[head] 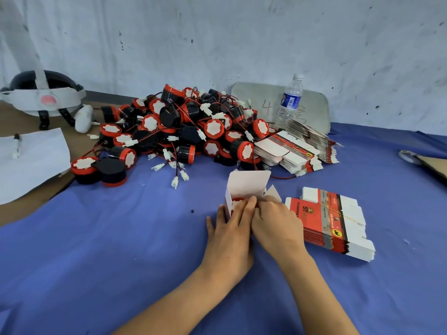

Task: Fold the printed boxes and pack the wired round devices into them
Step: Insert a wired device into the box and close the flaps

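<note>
At the centre of the blue cloth (121,238), your fingers are meeting over the mouth of the open white cardboard box (249,183). Your left hand (232,228) is wrapping the box's near wall, its thumb spreading to the left side and its fingertips curling over the rim onto the red-and-white round device (237,201) sitting inside. Your right hand (275,220) is pressing in from the right, with its fingers curled together at the small side flap. Your knuckles are hiding the tips, so they may be pinching that flap or tucking the wire down, and I cannot tell which.

You are, by my reading, packing this one box: the device is seated and the top is not yet closed. The next move is calling for the wire and plug to go fully below the rim. You are then needing to fold the side flaps inward and tuck the tall back flap forward without creasing it.

That box is standing upright, showing bare white inside, with its rounded lid flap rising at the far side. A rubber-banded stack of flat red printed boxes (331,221) is lying just to its right. Farther back, a heap of black-and-red wired round devices (179,131) is waiting.
</note>
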### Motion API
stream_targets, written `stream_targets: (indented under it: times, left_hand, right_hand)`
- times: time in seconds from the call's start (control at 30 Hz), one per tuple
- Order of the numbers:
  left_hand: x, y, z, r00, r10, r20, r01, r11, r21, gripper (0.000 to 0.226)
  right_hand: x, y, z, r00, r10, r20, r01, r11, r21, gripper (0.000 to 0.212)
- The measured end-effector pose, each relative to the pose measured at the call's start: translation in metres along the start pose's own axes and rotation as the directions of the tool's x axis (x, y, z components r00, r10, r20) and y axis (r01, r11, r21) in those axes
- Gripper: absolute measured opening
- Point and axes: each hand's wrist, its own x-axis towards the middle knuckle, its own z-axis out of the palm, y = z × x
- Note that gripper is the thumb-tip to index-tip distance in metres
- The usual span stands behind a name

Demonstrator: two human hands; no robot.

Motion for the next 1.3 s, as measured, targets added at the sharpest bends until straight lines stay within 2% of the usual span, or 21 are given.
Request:
stream_targets:
  times: [0.2, 0.37, 0.5, 0.73, 0.83, 0.93, 1.07, 1.17, 1.3]
  left_hand:
    - [-0.001, 0.002, 0.002, 1.0, -0.008, 0.025, 0.008, 1.0, -0.002, 0.066]
    - [-0.001, 0.001, 0.001, 1.0, -0.004, -0.026, 0.002, 0.995, -0.098, 0.063]
    - [0.0, -0.001, 0.0, 1.0, -0.011, -0.002, 0.011, 0.995, -0.101, 0.051]
    - [-0.001, 0.001, -0.003, 0.999, -0.016, -0.046, 0.011, 0.995, -0.096, 0.037]
    - [0.0, 0.001, -0.005, 0.998, -0.027, -0.053, 0.022, 0.995, -0.093, 0.034]
    - [-0.001, 0.0, -0.005, 0.997, -0.013, -0.079, 0.005, 0.996, -0.089, 0.033]
    - [0.0, -0.003, -0.004, 0.996, 0.004, -0.085, -0.01, 0.998, -0.063, 0.036]
    - [0.0, -0.004, -0.003, 0.995, 0.007, -0.096, -0.012, 0.999, -0.05, 0.036]
    - [0.002, -0.004, -0.001, 0.994, -0.03, -0.104, 0.025, 0.999, -0.046, 0.032]
  right_hand:
    - [-0.001, 0.008, -0.006, 0.996, -0.082, 0.037, 0.076, 0.986, 0.147, 0.032]
    - [-0.004, 0.02, -0.007, 0.981, -0.152, -0.117, 0.182, 0.932, 0.314, 0.009]
    - [-0.006, 0.025, -0.013, 0.984, -0.143, -0.102, 0.173, 0.884, 0.433, 0.023]
    - [-0.008, 0.029, -0.026, 0.983, -0.12, -0.139, 0.182, 0.756, 0.629, 0.021]
    - [-0.008, 0.026, -0.022, 0.974, -0.148, -0.172, 0.218, 0.812, 0.542, 0.018]
    - [-0.007, 0.022, -0.012, 0.938, -0.15, -0.313, 0.24, 0.932, 0.272, 0.022]
    - [-0.002, 0.023, -0.003, 0.865, -0.169, -0.473, 0.287, 0.939, 0.189, 0.018]
    - [0.002, 0.024, 0.005, 0.863, -0.197, -0.465, 0.308, 0.935, 0.176, 0.01]
    - [0.003, 0.026, 0.006, 0.924, -0.17, -0.342, 0.261, 0.935, 0.241, 0.004]
